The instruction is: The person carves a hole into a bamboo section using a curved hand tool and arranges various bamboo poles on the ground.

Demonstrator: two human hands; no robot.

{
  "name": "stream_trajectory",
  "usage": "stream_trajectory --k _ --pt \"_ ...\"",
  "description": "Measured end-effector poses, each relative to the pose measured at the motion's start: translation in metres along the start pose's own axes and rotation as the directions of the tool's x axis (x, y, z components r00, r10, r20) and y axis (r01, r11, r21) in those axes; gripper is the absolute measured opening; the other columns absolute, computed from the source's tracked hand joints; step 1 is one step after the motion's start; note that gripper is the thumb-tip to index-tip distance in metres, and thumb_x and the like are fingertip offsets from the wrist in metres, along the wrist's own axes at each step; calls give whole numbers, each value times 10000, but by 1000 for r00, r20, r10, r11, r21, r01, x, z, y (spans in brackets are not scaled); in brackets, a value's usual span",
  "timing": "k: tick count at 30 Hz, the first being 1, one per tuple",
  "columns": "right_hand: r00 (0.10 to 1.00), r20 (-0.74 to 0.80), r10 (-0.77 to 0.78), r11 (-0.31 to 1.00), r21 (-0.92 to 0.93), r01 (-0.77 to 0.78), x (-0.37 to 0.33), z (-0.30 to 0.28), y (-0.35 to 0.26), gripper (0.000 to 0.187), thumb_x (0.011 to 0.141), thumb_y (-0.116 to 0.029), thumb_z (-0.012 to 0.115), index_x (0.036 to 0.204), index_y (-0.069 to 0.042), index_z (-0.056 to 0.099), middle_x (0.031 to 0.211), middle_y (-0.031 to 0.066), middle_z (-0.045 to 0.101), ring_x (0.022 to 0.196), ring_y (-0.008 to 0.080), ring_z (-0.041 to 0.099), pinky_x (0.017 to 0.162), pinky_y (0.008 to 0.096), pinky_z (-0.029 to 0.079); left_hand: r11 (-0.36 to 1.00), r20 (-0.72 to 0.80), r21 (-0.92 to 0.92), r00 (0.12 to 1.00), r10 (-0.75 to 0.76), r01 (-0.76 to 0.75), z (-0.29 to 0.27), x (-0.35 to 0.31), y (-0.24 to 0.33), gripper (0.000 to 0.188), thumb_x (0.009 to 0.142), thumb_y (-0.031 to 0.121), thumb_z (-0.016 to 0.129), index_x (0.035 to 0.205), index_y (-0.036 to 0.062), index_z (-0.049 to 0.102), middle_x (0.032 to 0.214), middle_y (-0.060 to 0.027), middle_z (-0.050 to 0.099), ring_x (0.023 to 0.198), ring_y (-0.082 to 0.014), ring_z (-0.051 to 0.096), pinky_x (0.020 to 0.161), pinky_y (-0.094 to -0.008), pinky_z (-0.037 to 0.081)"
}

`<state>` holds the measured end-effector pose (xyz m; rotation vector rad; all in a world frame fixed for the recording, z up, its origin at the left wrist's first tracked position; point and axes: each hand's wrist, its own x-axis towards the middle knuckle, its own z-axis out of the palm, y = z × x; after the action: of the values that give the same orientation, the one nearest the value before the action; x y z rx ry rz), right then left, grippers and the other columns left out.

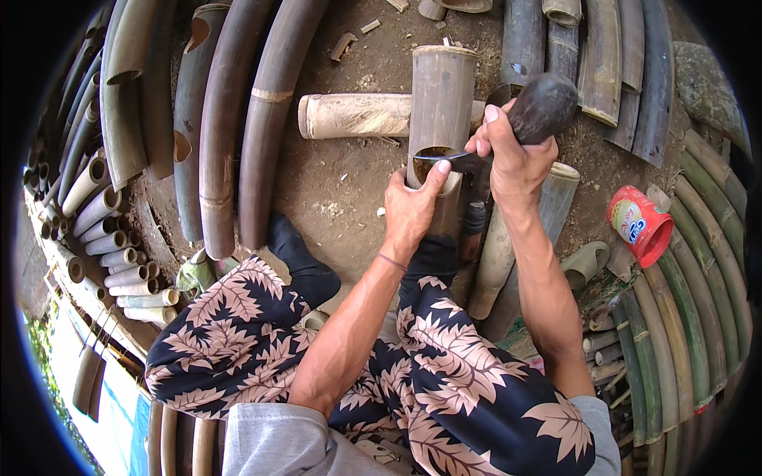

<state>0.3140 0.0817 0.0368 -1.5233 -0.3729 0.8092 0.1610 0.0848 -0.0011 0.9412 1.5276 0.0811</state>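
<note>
A brown bamboo tube [441, 87] points away from me, resting across a shorter bamboo piece [357, 117] on the ground. Its upper side has an oval opening near the middle. My left hand [410, 208] grips the tube just below that opening, its thumb close against the blade. In my right hand [516, 155], the fingers wrap round a knife [548, 107] with a thick, dark, rounded handle. The knife's narrow blade lies across the opening, tip toward the left. My foot in a dark sock [435, 255] is against the tube's near end.
Long bamboo poles [218, 119] lie to the left, beside a stack of cut tubes [131, 274]. Split and whole bamboo [599, 59] lies at the far right. A red plastic tub [652, 238] and a greenish shoe [586, 266] are on the right, near green bamboo [686, 317]. Wood chips [343, 46] litter the dirt.
</note>
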Motion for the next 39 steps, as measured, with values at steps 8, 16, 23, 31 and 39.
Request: stream_trajectory --k 8,16,23,31,39 --pt "983 159 93 996 -30 -89 4 0 -25 148 872 -73 734 941 -9 619 702 40 641 602 132 645 598 301 563 996 91 -72 995 52 -45 -5 -11 -9 956 700 494 878 1305 -143 502 1177 -249 659 1080 -286 654 941 -377 516" --pt "944 130 -302 945 -87 315 -24 -54 -28 137 755 4 768 846 -1 665 814 56 677 708 131 660 679 281 536 970 157 -60 957 243 -237 -3 -3 -26 1043 652 309 946 1389 -109 338 1275 -220 594 1188 -280 586 1033 -371 468" --pt "895 127 -428 902 -8 433 -23 -53 0 188 773 -11 745 920 -14 628 823 67 670 696 135 641 664 298 532 971 156 1 959 236 -239 0 1 -28 1007 666 303 936 1375 -107 351 1286 -213 583 1184 -268 584 1031 -366 469" --pt "971 -17 -240 934 270 235 -22 -60 -2 157 847 29 653 957 -12 549 721 72 608 614 152 611 593 332 549 970 192 -100 952 237 -221 -1 3 -30 994 673 292 929 1373 -110 350 1284 -204 585 1179 -255 583 1034 -358 467" --pt "985 -171 23 917 396 48 -18 -78 8 81 886 -24 607 834 -34 546 646 50 537 526 140 508 552 364 501 972 203 -112 953 225 -206 1 1 -27 982 677 279 925 1373 -107 350 1271 -191 593 1170 -252 589 1025 -355 478"
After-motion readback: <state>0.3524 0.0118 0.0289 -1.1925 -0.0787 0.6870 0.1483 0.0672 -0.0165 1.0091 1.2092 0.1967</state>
